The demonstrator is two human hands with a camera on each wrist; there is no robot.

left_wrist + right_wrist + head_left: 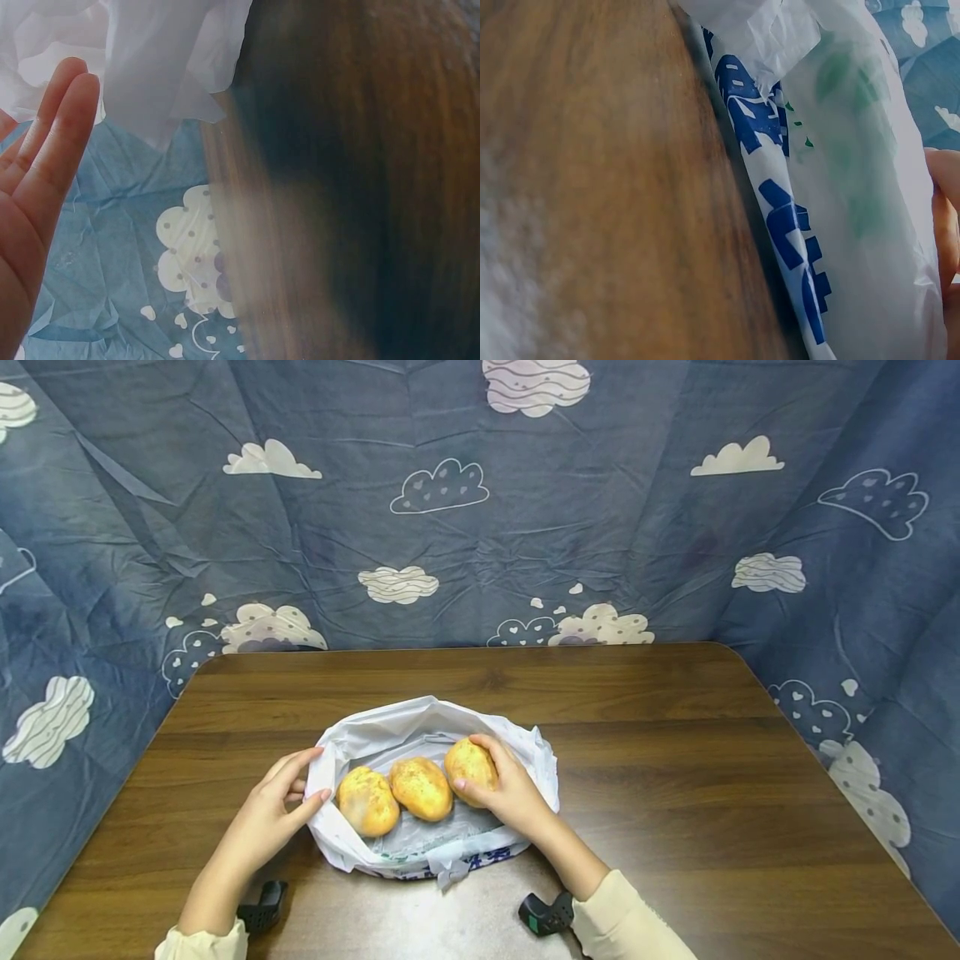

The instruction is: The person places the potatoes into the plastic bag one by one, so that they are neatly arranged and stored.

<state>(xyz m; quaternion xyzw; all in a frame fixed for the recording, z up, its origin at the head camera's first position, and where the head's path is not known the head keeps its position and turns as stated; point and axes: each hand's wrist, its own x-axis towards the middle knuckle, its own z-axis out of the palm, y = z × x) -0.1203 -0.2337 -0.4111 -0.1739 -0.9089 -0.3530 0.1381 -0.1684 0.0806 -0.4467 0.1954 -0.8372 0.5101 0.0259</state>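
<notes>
A white plastic bag point(480, 846) lies on the table with its mouth spread wide, showing blue print along the near side. Three potatoes sit in a row inside: a left potato point(367, 802), a middle potato point(422, 788) and a right potato point(469, 768). With fingers and thumb around it, my right hand point(510, 789) grips the right potato. At the bag's left rim, my left hand point(273, 810) holds the plastic between thumb and fingers. The left wrist view shows two fingers point(56, 142) nearly straight beside the white plastic.
The brown wooden table point(712, 777) stretches around the bag. Behind and beside it hangs a blue cloud-patterned cloth point(450, 543). Black wrist devices show near the left wrist point(262, 906) and the right wrist point(546, 914).
</notes>
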